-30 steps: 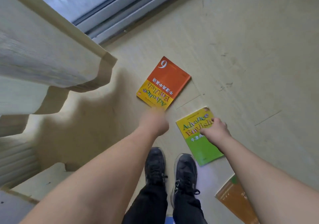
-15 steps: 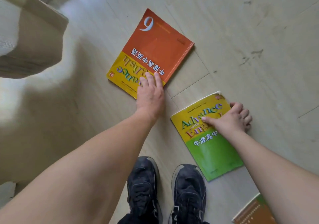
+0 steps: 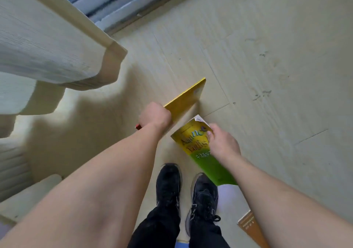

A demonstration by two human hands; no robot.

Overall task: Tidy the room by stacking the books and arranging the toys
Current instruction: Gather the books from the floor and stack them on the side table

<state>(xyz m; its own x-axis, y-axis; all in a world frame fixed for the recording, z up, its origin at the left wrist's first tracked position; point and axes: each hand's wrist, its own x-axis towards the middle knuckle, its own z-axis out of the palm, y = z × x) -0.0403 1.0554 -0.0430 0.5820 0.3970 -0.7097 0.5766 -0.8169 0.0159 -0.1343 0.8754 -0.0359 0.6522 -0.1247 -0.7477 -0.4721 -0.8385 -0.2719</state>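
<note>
My left hand (image 3: 155,116) grips the orange and yellow book (image 3: 186,98), lifted off the floor and tilted so its yellow back faces me; an orange corner shows below my wrist. My right hand (image 3: 222,145) grips the yellow and green "Advance with English" book (image 3: 206,157) by its right edge, raised above the floor with its top corner curling. A brown book (image 3: 250,226) lies on the floor at the lower right, partly hidden by my right forearm.
Cream curtains (image 3: 47,46) hang at the left over a window track (image 3: 124,4). My black shoes (image 3: 187,186) stand on the pale wooden floor (image 3: 267,75). A blue object (image 3: 180,245) peeks out at the bottom edge.
Both hands went from pressing on the books lying flat to gripping them and lifting them off the floor. The camera view has pulled back and up.
</note>
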